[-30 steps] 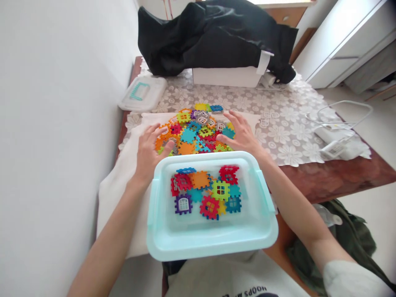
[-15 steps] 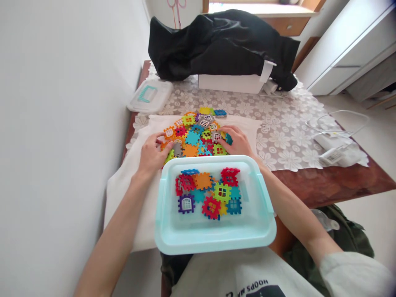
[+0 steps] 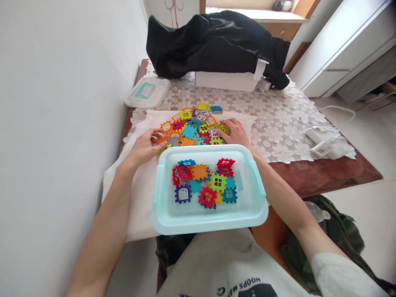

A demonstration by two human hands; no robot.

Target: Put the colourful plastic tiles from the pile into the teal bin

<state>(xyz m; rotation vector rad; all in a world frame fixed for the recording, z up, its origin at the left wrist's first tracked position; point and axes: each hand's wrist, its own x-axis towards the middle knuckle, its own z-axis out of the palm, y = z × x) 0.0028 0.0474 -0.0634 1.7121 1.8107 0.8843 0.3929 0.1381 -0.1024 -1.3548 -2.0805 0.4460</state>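
A pile of colourful interlocking plastic building tiles [image 3: 189,132], several with window frames in them, lies on a white cloth. At its left edge is my left hand [image 3: 146,145], thumb and fingers apart beside the orange tiles. My right hand [image 3: 235,133] rests at the opposite edge with its thumb and forefinger spread around a yellow tile [image 3: 226,128]; neither hand visibly grips a tile. Nearer to me, a pale turquoise plastic box [image 3: 198,222] holds more tiles, among them a purple window tile [image 3: 183,193] and a green one [image 3: 218,182]. The box hides the near side of the pile.
A clear lid with a turquoise handle [image 3: 147,93] lies at the table's left edge by the wall. Black cloth [image 3: 213,43] drapes over a white box [image 3: 224,80] at the back. A white device with a cable [image 3: 324,138] sits on the lace tablecloth [image 3: 280,140] at right.
The view has shifted slightly, so everything sits a little higher and further left. A yellow tile now shows between my right thumb and forefinger, where a teal one showed before.
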